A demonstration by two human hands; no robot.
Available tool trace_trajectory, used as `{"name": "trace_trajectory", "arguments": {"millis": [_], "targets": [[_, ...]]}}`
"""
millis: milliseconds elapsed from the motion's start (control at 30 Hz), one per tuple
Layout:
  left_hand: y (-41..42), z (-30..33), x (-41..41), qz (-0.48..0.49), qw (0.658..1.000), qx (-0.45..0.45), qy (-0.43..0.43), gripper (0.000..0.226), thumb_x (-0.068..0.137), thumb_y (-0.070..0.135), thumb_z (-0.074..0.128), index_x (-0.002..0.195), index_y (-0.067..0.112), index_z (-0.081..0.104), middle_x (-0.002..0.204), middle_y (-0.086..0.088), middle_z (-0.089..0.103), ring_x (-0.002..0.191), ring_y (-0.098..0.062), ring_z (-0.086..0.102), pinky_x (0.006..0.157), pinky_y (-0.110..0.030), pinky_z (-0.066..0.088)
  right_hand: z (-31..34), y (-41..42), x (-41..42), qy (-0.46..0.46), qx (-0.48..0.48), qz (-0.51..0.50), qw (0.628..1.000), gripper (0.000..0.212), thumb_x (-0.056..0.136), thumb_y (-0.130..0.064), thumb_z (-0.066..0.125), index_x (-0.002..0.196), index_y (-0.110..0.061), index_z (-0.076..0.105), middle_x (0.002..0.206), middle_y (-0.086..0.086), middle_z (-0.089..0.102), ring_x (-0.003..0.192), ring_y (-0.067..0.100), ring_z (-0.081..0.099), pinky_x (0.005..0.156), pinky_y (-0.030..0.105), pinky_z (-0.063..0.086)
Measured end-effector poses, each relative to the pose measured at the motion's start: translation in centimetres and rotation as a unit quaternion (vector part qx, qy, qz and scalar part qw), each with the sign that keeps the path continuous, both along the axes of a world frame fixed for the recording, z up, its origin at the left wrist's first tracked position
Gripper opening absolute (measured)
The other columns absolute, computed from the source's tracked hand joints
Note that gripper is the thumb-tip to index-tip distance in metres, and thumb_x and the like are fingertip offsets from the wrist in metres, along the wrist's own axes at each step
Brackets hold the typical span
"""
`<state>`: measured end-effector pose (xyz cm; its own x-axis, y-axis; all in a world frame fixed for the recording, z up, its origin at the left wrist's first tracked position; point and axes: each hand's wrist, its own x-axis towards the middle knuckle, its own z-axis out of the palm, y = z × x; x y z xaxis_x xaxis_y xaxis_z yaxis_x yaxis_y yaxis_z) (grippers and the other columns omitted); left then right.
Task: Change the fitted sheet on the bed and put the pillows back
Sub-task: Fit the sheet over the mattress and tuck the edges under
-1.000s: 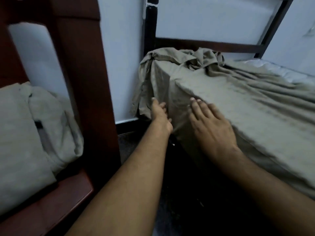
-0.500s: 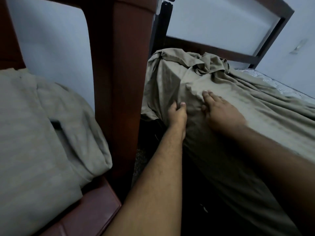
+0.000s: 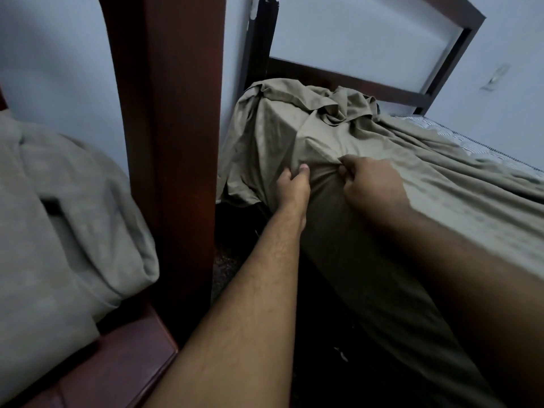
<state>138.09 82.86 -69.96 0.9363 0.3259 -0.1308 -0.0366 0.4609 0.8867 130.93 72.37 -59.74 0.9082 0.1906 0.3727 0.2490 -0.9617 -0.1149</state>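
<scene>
The sheet (image 3: 368, 160) is a thin, matte, olive-tan woven cloth draped over the near corner of the mattress (image 3: 485, 142) and hanging down its side. Toward the headboard (image 3: 382, 89) the cloth is bunched into a loose knot of soft folds; across the top surface it runs in long shallow wrinkles. At the far right edge a strip of pale, finely striped mattress fabric with dark piping shows uncovered. The left hand (image 3: 294, 187) lies against the side face of the corner, fingers (image 3: 303, 169) curled and pinching a ridge of cloth. The right hand (image 3: 374, 184) sits on the top edge just beside it, fingers clenched round a gathered fold; creases radiate from both grips. The headboard is a dark rectangular wooden frame round a pale panel. To the left stands a thick, smooth, reddish-brown wooden post (image 3: 176, 128) of a second bed, which carries a rumpled grey bedding pile (image 3: 59, 216) with rounded rolled edges.
</scene>
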Motion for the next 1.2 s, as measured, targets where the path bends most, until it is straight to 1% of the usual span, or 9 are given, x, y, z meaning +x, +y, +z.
{"name": "trace_trajectory", "arguments": {"millis": [100, 167, 333, 433, 500, 633, 833, 1100, 1200], "targets": [[-0.2, 0.9, 0.6, 0.027, 0.99, 0.132, -0.029, 0.077, 0.081, 0.065, 0.061, 0.145, 0.024, 0.051, 0.147, -0.007, 0.054, 0.136, -0.026, 0.051, 0.115, -0.047, 0.041, 1.6, -1.4, 0.5, 0.128, -0.03, 0.053, 0.99, 0.049, 0.106, -0.047, 0.041, 0.152, -0.03, 0.044, 0.153, 0.003, 0.05, 0.14, 0.026, 0.045, 0.11, 0.032, 0.034], [0.2, 2.8, -0.2, 0.058, 0.963, 0.251, -0.084, 0.065, 0.093, 0.05, 0.056, 0.148, 0.017, 0.049, 0.153, -0.011, 0.048, 0.142, -0.026, 0.043, 0.12, -0.043, 0.033, 2.7, -3.5, 1.2, 0.217, -0.042, 0.108, 0.969, 0.056, 0.107, -0.054, 0.025, 0.159, -0.034, 0.029, 0.165, -0.008, 0.027, 0.152, 0.014, 0.024, 0.114, 0.021, 0.015], [0.1, 5.8, 0.2, 0.049, 0.855, 0.487, -0.171, 0.06, 0.094, 0.056, 0.048, 0.146, 0.027, 0.053, 0.163, -0.008, 0.032, 0.15, -0.023, 0.03, 0.125, -0.04, 0.02, 0.7, -11.8, 4.5, 0.216, 0.013, 0.072, 0.974, 0.062, 0.107, -0.053, 0.018, 0.162, -0.025, 0.016, 0.169, -0.007, 0.009, 0.155, 0.007, 0.004, 0.119, 0.018, -0.002], [-2.7, 7.9, 3.0, 0.011, 0.764, 0.644, 0.023, 0.084, 0.08, 0.074, 0.02, 0.139, 0.029, 0.059, 0.159, -0.012, 0.039, 0.153, -0.031, 0.021, 0.125, -0.053, 0.005, -0.1, -13.0, 7.7, 0.218, 0.036, 0.093, 0.971, 0.063, 0.106, -0.056, 0.026, 0.162, -0.028, 0.017, 0.169, -0.005, 0.01, 0.155, 0.009, 0.004, 0.121, 0.022, -0.003], [-3.9, 10.5, 4.6, -0.001, 0.685, 0.712, 0.155, 0.085, 0.089, 0.076, 0.025, 0.151, 0.021, 0.044, 0.164, -0.015, 0.029, 0.155, -0.034, 0.012, 0.124, -0.055, -0.001, -0.2, -12.8, 10.0, 0.219, 0.02, 0.12, 0.968, 0.063, 0.106, -0.056, 0.027, 0.162, -0.028, 0.018, 0.169, -0.004, 0.011, 0.156, 0.011, 0.005, 0.116, 0.019, -0.002], [-2.9, 12.0, 7.1, -0.034, 0.601, 0.776, 0.188, 0.082, 0.094, 0.073, 0.031, 0.16, 0.025, 0.027, 0.169, -0.013, 0.01, 0.155, -0.036, 0.009, 0.124, -0.051, 0.011, -1.0, -14.1, 12.6, 0.191, 0.064, 0.127, 0.971, 0.065, 0.104, -0.06, 0.028, 0.16, -0.027, 0.026, 0.169, 0.001, 0.016, 0.156, 0.014, 0.01, 0.125, 0.029, 0.003], [-3.7, 8.3, 6.0, 0.09, 0.644, 0.737, 0.183, 0.085, 0.096, 0.065, 0.029, 0.162, 0.014, 0.015, 0.168, -0.02, 0.005, 0.155, -0.037, 0.004, 0.124, -0.05, 0.006, -2.3, -15.3, 11.4, 0.152, 0.04, 0.081, 0.984, 0.073, 0.099, -0.07, 0.017, 0.16, -0.03, 0.025, 0.169, -0.005, 0.018, 0.156, 0.016, 0.013, 0.127, 0.045, 0.007], [-4.1, 7.6, 6.0, 0.092, 0.58, 0.794, 0.161, 0.073, 0.099, 0.051, 0.027, 0.16, 0.011, 0.024, 0.168, -0.016, 0.015, 0.155, -0.038, 0.013, 0.125, -0.052, 0.011, -2.7, -12.7, 11.7, 0.117, 0.032, -0.029, 0.992, 0.075, 0.095, -0.057, 0.028, 0.16, -0.02, 0.028, 0.166, 0.004, 0.027, 0.153, 0.024, 0.023, 0.123, 0.048, 0.018], [-4.0, 7.6, 6.6, 0.061, 0.573, 0.795, 0.189, 0.075, 0.099, 0.049, 0.031, 0.161, 0.01, 0.019, 0.169, -0.017, 0.009, 0.155, -0.039, 0.006, 0.125, -0.054, 0.01, -1.9, -9.6, 15.6, 0.12, 0.007, 0.016, 0.993, 0.073, 0.094, -0.05, 0.031, 0.159, -0.018, 0.029, 0.165, 0.009, 0.029, 0.152, 0.031, 0.024, 0.122, 0.051, 0.018]]}}
